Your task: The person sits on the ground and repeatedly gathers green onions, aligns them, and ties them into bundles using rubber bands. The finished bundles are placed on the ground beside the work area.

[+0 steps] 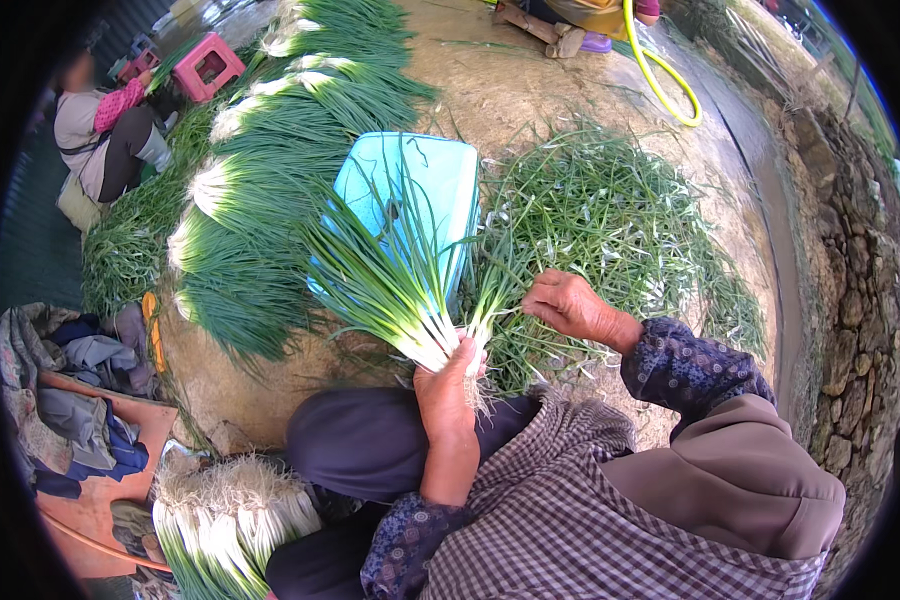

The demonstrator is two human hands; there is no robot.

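Note:
My left hand (446,397) grips a bunch of spring onions (401,300) by the white stems near the roots, above my knees. The green leaves fan out away from me over a light-blue plastic stool (412,169). To the right of the bunch is my right hand (574,306), its fingers curled together. A thin strand of spring onion leaf runs from the bunch to its fingertips, apparently pinched there. A heap of stripped leaves and peelings (607,217) spreads on the ground just beyond this hand.
Cleaned spring onion bundles (270,180) lie in a row at left; more stems (225,517) lie beside my knee. Clothes (90,405) sit on an orange board (154,416). One person (105,135) squats by a pink stool (208,67). Another stands near a yellow hose (664,97).

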